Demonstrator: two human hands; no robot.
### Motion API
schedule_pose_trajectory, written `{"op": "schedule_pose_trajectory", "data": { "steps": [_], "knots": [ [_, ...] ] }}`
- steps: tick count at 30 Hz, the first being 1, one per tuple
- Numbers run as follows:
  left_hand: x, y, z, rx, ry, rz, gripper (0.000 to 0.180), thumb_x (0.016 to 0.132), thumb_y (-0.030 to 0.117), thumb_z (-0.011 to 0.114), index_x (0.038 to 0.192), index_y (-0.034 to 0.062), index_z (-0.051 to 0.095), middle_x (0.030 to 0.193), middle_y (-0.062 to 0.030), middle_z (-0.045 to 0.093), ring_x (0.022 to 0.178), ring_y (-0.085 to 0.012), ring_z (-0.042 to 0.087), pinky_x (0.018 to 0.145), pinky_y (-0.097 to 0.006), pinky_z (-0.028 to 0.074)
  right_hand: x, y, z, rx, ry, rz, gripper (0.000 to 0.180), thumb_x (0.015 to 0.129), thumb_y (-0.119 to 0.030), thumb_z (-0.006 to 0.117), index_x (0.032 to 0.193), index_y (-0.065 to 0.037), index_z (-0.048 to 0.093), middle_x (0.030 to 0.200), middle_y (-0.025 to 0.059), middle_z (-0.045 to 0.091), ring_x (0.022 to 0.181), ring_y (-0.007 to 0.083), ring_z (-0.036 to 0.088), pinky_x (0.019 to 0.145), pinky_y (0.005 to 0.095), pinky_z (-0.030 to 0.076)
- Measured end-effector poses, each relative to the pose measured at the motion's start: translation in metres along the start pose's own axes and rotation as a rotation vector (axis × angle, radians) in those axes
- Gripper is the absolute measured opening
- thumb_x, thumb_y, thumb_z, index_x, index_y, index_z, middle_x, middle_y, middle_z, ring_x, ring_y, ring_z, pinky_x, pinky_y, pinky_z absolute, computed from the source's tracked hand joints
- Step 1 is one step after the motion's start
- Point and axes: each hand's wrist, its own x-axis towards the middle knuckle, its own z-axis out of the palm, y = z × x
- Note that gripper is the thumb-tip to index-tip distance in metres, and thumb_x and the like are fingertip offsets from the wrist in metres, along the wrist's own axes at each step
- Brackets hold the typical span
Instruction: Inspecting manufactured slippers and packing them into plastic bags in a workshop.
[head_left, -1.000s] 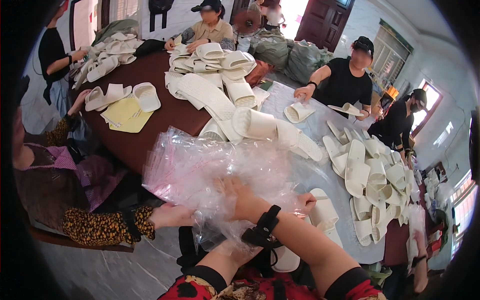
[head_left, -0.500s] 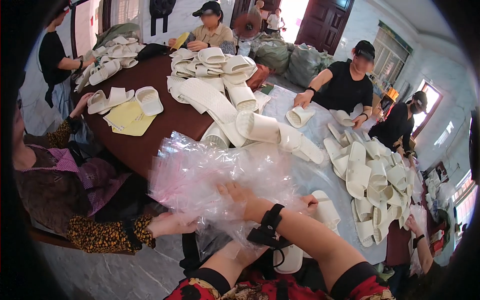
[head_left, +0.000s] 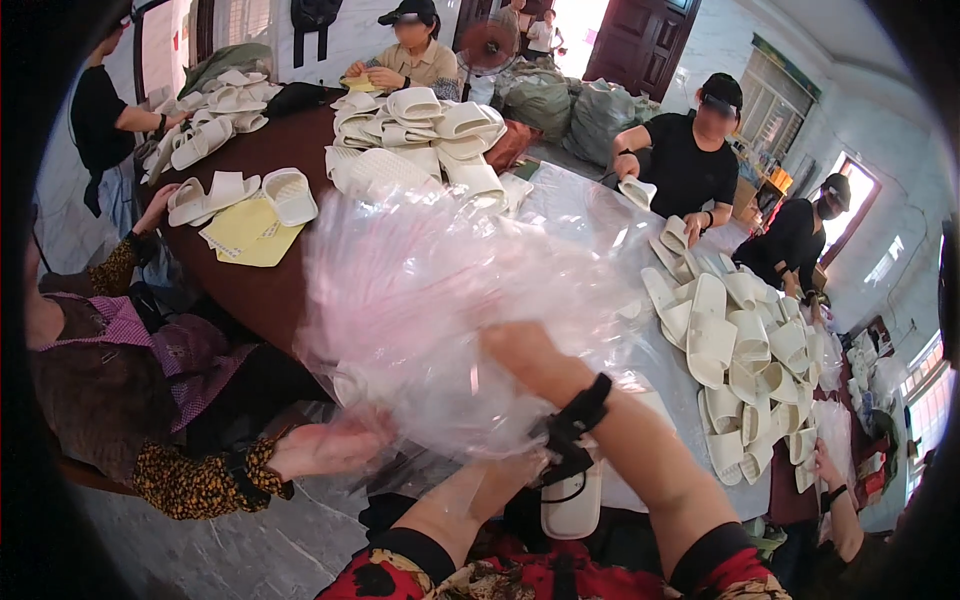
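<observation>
The desk (head_left: pixel 270 290) is seen across the frame's upper half. A clear plastic bag (head_left: pixel 440 310), held up at centre, is gripped by the right hand (head_left: pixel 525 350), fingers clenched in the film. The left hand's (head_left: pixel 500 470) fingers are veiled; grip cannot be told. White slippers (head_left: pixel 740 340) are heaped at right.

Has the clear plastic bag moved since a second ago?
Yes. The clear plastic bag has risen and spread, now covering slippers on the table behind.

Two bare forearms, red, black and yellow floral short sleeves with black cuffs, black strap worn on the right wrist (head_left: pixel 572 425)
</observation>
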Motion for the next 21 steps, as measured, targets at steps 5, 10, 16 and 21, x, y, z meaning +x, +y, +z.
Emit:
{"op": "schedule_pose_trajectory", "data": {
  "steps": [5,10,16,21],
  "knots": [
    [0.006,-0.015,-0.006,0.060,-0.018,0.087,0.021,0.082,0.019,0.060,0.096,0.0044,0.064,0.084,-0.0143,0.066,0.078,-0.0254,0.063,0.070,-0.036,0.049,-0.057,0.070,-0.050,0.116,0.441,-0.009,0.014,0.077,-0.012,0.051,0.089,-0.003,0.054,0.076,0.0172,0.056,0.070,0.0374,0.057,0.059,0.0455,0.044],
    [0.013,0.015,0.001,-0.037,-0.032,0.095,0.018,0.081,0.014,0.061,0.092,0.0003,0.064,0.081,-0.0152,0.065,0.075,-0.0220,0.061,0.071,-0.032,0.047,-0.185,0.181,-0.077,-0.243,0.587,0.117,0.038,0.083,-0.036,0.044,0.096,-0.002,0.055,0.080,0.0169,0.052,0.072,0.0359,0.052,0.059,0.0456,0.039],
    [0.011,0.012,0.009,-0.246,-0.017,-0.018,0.018,0.085,0.014,0.059,0.093,-0.0019,0.064,0.079,-0.0079,0.065,0.073,-0.0131,0.057,0.068,-0.028,0.046,-0.421,0.252,-0.135,-0.286,0.582,0.498,0.052,0.073,-0.010,0.062,0.123,0.001,0.050,0.107,0.0192,0.058,0.097,0.0369,0.055,0.083,0.0458,0.045],
    [0.010,0.026,-0.011,-0.137,0.031,-0.007,0.019,0.084,0.014,0.059,0.090,-0.0031,0.063,0.079,-0.0088,0.066,0.072,-0.0150,0.058,0.068,-0.029,0.046,-0.346,0.136,-0.144,0.414,0.878,0.760,0.032,0.089,-0.016,0.053,0.117,0.001,0.052,0.113,0.0122,0.056,0.106,0.0242,0.054,0.090,0.0383,0.044]
  ]
}}
